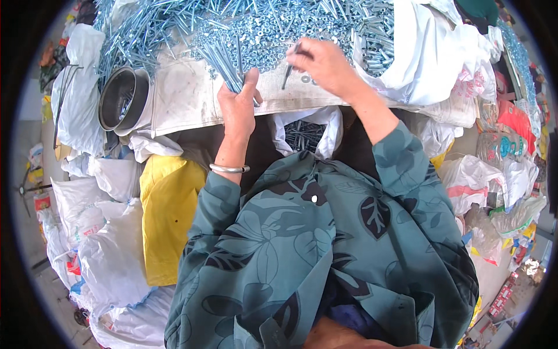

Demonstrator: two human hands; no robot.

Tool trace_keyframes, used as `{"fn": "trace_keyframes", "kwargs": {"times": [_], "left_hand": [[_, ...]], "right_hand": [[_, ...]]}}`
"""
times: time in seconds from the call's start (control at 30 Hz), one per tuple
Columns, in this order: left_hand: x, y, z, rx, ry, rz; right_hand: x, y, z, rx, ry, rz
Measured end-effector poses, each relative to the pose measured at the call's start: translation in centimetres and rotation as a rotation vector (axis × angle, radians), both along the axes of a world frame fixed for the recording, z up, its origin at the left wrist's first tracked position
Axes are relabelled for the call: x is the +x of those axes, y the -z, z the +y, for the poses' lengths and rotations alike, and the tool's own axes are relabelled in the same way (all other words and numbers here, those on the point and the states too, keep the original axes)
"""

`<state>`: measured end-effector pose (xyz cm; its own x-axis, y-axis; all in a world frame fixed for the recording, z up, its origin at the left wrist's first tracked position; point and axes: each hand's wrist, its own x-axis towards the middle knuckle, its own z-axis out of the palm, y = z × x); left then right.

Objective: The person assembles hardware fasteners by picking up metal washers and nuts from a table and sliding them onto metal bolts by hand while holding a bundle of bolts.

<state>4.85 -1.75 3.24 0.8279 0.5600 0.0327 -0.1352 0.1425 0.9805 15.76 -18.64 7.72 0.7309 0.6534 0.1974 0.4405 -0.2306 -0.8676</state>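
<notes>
My left hand (237, 109) is closed round a bundle of long, thin metal bolts (221, 63) that fan upward and away from me. To its right, my right hand (326, 65) pinches a single slim metal bolt (286, 78), which hangs down from the fingertips over the cloth; its ends are too blurred to make out. Just beyond both hands spreads a heap of small metal nuts (264, 42). Long loose bolts (152, 36) lie piled at the far left, and thicker metal pieces (381, 53) sit to the right of the nuts.
A dirty pale cloth (186, 87) covers the work surface's near edge. Below it stands an open white sack (333, 131) of dark bolts. A dark round pan (106, 107) with a few pieces rests at left. White sacks (116, 250) and a yellow sack (165, 221) crowd my left side.
</notes>
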Motion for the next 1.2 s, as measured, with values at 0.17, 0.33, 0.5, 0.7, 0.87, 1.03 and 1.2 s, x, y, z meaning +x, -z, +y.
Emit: {"fn": "trace_keyframes", "kwargs": {"times": [0.17, 0.33, 0.5, 0.7, 0.87, 1.03, 1.2], "left_hand": [[1.3, -2.0, -1.0, 0.007, 0.141, -0.088], [1.7, -2.4, -0.6, 0.165, 0.203, -0.033], [2.1, -2.9, -0.7, 0.310, 0.180, 0.009], [2.8, -3.2, -0.8, 0.334, 0.185, 0.011], [3.3, -2.8, -0.8, 0.361, 0.192, -0.021], [3.6, -2.7, -0.9, 0.404, 0.178, -0.025], [3.6, -2.9, -0.8, 0.436, 0.178, 0.032]], "right_hand": [[-0.3, 4.3, 1.2, -0.119, -0.061, -0.322], [-1.2, 4.5, 2.4, -0.024, -0.088, -0.306], [-1.4, 4.5, 2.4, -0.103, -0.010, -0.382], [-1.9, 5.2, 2.0, 0.136, 0.059, -0.181], [-2.5, 5.5, 1.4, 0.399, 0.101, 0.217], [-2.4, 6.2, 1.8, 0.407, 0.093, 0.171], [-2.0, 6.8, 1.6, 0.416, 0.196, 0.090]]}}
